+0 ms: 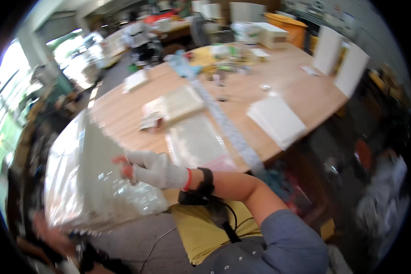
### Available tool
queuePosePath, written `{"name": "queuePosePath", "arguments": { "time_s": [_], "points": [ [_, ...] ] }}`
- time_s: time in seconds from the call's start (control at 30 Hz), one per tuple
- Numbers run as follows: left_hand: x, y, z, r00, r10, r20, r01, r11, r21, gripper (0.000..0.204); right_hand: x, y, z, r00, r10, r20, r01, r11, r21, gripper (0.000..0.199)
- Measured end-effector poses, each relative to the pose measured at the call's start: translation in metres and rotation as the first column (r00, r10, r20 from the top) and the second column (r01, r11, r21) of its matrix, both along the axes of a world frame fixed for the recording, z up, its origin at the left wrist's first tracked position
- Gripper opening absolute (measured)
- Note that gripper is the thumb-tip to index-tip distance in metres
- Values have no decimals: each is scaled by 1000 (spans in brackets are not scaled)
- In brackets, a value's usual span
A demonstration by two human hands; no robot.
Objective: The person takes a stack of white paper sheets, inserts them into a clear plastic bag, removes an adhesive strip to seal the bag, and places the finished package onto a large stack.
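Note:
My right hand (pixel 153 170), in a white knit glove with red fingertips, reaches across to the left and grips the clear plastic wrap of a large bundle of white sheets (pixel 91 173). The bundle hangs tilted off the near left corner of the wooden table (pixel 301 93). A black strap with a cable sits on that wrist. My left hand (pixel 48 234) is a blurred pinkish shape at the bundle's lower edge; its grip is not clear.
On the table lie flat clear bags (pixel 196 141), a packet of pale sheets (pixel 176 106), a stack of white sheets (pixel 276 119) and a long patterned strip (pixel 228 128). An orange bin (pixel 290 27) and white boards (pixel 340 57) stand beyond. A person (pixel 139 39) works far back.

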State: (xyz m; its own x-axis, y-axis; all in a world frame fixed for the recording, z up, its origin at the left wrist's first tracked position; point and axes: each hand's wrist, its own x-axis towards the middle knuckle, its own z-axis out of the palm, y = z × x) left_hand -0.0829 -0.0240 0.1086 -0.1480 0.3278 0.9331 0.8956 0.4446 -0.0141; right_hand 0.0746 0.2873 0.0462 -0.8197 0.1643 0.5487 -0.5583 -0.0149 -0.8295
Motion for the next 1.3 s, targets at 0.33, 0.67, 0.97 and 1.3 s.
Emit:
{"name": "queuePosePath", "arguments": {
  "time_s": [0.33, 0.67, 0.97, 1.3],
  "points": [
    [88, 32, -223, 688, -322, 651, 342, 934, 101, 17, 316, 185, -221, -78, -884, 460, 931, 100, 351, 14],
    [146, 176, -237, 326, -283, 902, 802, 588, -106, 13, 418, 312, -272, -214, -594, 775, 961, -269, 60, 21],
    [117, 315, -286, 593, -384, 708, 720, 647, -252, 27, 383, 296, -238, 123, -718, 685, 955, -103, -280, 26],
    [88, 370, -311, 718, -21, 696, 656, 357, -665, 19, 367, 213, -212, 116, -860, 497, 993, 119, -25, 26]
  ]
}}
